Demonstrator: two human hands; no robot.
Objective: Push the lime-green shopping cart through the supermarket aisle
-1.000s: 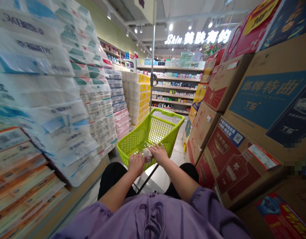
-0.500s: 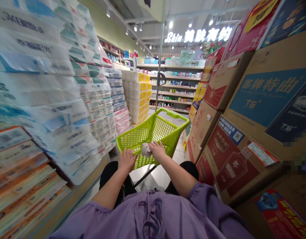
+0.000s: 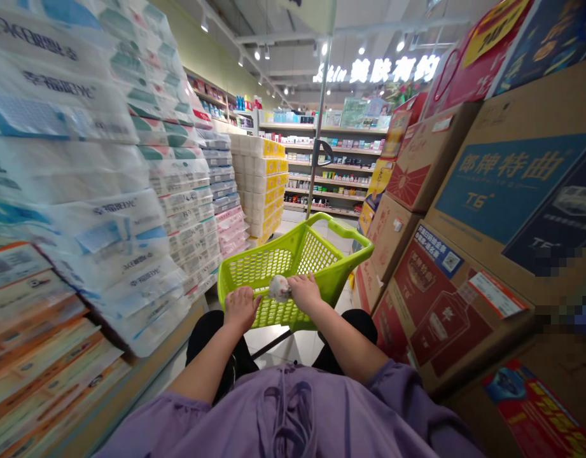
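Note:
A lime-green plastic shopping basket (image 3: 357,257) with perforated walls stands at an angle in front of my knees, a dark bar showing beneath it. My left hand (image 3: 241,308) is closed over the near left part of its rim, thumb toward the right. At the near side, my right hand (image 3: 305,292) has its fingers curled round a crumpled whitish wad with dark and reddish spots (image 3: 279,289), held against the basket; whether it is cloth or paper I cannot tell. No goods show inside the visible part of the basket.
Wrapped tissue packs (image 3: 106,172) are stacked high on the left, with yellow-sided packs (image 3: 268,184) beyond. Cardboard cartons (image 3: 464,286) wall the right side. A metal pole with a dark handle (image 3: 323,154) rises by the basket's far end. Stocked shelves (image 3: 340,165) stand behind.
The basket's far end and the pole have swung right. My left hand has moved left along the rim, away from the wad, which stays in my right hand.

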